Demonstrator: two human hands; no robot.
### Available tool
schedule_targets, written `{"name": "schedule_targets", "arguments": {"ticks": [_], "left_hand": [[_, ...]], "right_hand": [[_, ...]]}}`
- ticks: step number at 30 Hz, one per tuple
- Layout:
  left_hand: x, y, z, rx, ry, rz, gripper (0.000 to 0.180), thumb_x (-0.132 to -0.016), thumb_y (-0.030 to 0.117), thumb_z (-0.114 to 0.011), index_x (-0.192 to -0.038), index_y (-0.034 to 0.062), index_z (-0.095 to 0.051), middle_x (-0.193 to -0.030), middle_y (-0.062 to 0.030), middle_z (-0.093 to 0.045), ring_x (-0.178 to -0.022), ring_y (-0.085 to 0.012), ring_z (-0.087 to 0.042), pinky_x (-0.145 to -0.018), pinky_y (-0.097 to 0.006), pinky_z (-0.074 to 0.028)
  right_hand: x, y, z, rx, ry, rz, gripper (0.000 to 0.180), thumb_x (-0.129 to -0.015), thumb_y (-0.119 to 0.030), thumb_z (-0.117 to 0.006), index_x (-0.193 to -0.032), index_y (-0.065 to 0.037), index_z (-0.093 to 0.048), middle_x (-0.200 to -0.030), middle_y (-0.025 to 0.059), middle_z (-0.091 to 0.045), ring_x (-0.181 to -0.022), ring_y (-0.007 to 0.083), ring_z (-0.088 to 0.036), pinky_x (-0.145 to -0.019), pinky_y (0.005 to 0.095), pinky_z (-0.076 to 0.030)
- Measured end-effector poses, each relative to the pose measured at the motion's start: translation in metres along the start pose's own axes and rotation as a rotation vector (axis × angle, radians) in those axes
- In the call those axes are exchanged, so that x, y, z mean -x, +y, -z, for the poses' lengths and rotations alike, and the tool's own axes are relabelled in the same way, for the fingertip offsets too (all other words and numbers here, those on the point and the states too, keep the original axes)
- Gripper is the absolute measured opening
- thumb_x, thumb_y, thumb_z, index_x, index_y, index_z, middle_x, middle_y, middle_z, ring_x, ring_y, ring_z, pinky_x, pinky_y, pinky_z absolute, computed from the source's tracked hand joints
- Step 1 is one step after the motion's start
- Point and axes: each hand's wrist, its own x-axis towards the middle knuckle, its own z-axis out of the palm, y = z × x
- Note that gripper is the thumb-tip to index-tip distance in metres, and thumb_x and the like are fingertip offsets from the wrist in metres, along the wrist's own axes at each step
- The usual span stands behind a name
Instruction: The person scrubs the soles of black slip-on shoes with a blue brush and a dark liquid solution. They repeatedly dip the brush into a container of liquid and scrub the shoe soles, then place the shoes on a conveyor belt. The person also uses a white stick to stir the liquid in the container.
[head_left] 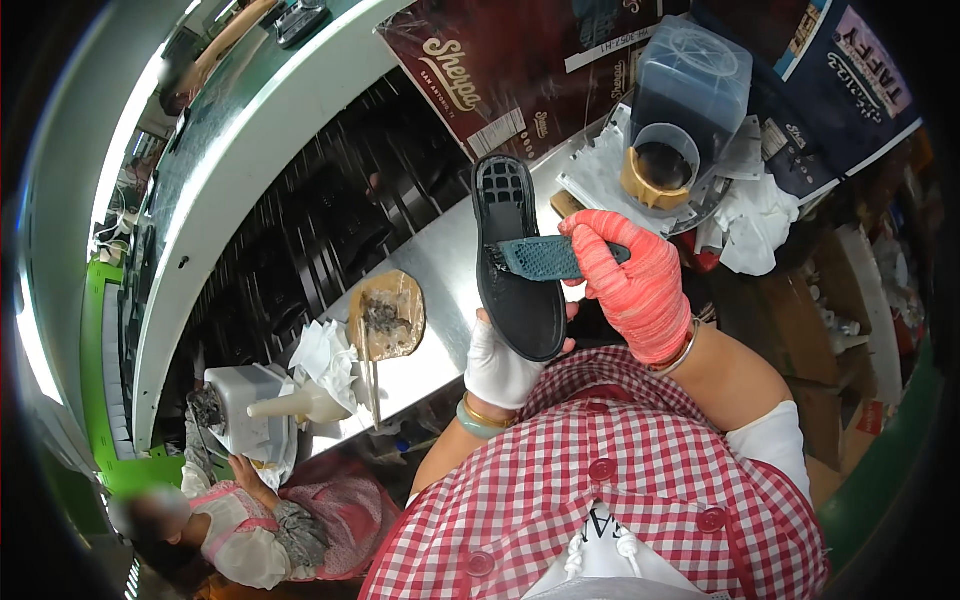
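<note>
My left hand [499, 368], in a white glove, is closed around a black shoe sole [527, 315] from beneath; a thumb and fingertips show at its edges. The sole's far end has a recessed grid, while its near end is smooth. My right hand [632, 285], in a coral-pink glove, pinches a flat teal strap [540, 258] with a scaly texture. That strap lies across the middle of the sole, its left end at a rough dark patch near the sole's left edge. The strap's dark right end sticks out past my fingers.
Left of the sole are a brown pad [405, 340] with dark residue, crumpled white paper [323, 357] and a translucent container [240, 400]. A cup of dark liquid [660, 170] and a clear jug [692, 75] stand far right, before cartons [480, 60]. A co-worker [250, 530] is at lower left.
</note>
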Motion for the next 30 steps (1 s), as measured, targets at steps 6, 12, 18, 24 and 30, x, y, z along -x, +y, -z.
{"name": "schedule_targets", "arguments": {"ticks": [6,12,18,24,30], "left_hand": [[0.005,-0.001,-0.004,-0.097,-0.002,0.001,0.071,-0.086,0.048,-0.053,-0.138,0.0074,-0.028,-0.133,-0.0194,-0.039,-0.118,-0.0447,-0.043,-0.08,-0.054,-0.053],[0.008,-0.001,0.001,-0.174,-0.051,0.013,0.069,-0.086,0.049,-0.052,-0.138,0.0084,-0.029,-0.132,-0.0176,-0.041,-0.12,-0.0434,-0.041,-0.081,-0.051,-0.053],[0.009,0.0,0.003,-0.146,-0.04,0.046,0.069,-0.086,0.05,-0.051,-0.138,0.009,-0.029,-0.134,-0.0158,-0.04,-0.122,-0.0415,-0.041,-0.083,-0.051,-0.052],[0.003,0.001,0.008,-0.101,-0.047,0.069,0.069,-0.087,0.052,-0.049,-0.138,0.0099,-0.029,-0.135,-0.0149,-0.039,-0.122,-0.0391,-0.041,-0.085,-0.049,-0.051],[0.0,0.001,0.007,-0.024,-0.005,0.05,0.07,-0.088,0.048,-0.049,-0.138,0.006,-0.025,-0.134,-0.0203,-0.036,-0.119,-0.0418,-0.043,-0.081,-0.051,-0.054]], "right_hand": [[-0.013,-0.006,0.003,-0.002,0.073,0.057,0.02,-0.088,-0.013,-0.056,-0.099,0.003,-0.062,-0.08,0.01,-0.065,-0.066,0.0124,-0.064,-0.057,0.0226,-0.052],[-0.029,-0.017,0.006,-0.035,0.074,0.015,0.022,-0.089,-0.014,-0.056,-0.101,0.003,-0.061,-0.077,0.0076,-0.064,-0.067,0.0105,-0.062,-0.059,0.0232,-0.053],[-0.029,-0.018,0.012,-0.024,-0.045,-0.051,0.023,-0.089,-0.016,-0.056,-0.099,0.003,-0.061,-0.073,0.0059,-0.063,-0.066,0.0101,-0.061,-0.059,0.0235,-0.052],[-0.008,-0.011,0.009,-0.043,-0.07,-0.13,0.022,-0.089,-0.016,-0.055,-0.098,0.002,-0.062,-0.082,0.0077,-0.064,-0.069,0.011,-0.062,-0.06,0.0239,-0.053],[-0.006,-0.015,0.008,-0.047,-0.116,-0.238,0.023,-0.089,-0.018,-0.055,-0.099,0.002,-0.062,-0.083,0.0078,-0.064,-0.068,0.0117,-0.062,-0.057,0.0236,-0.053]]}}
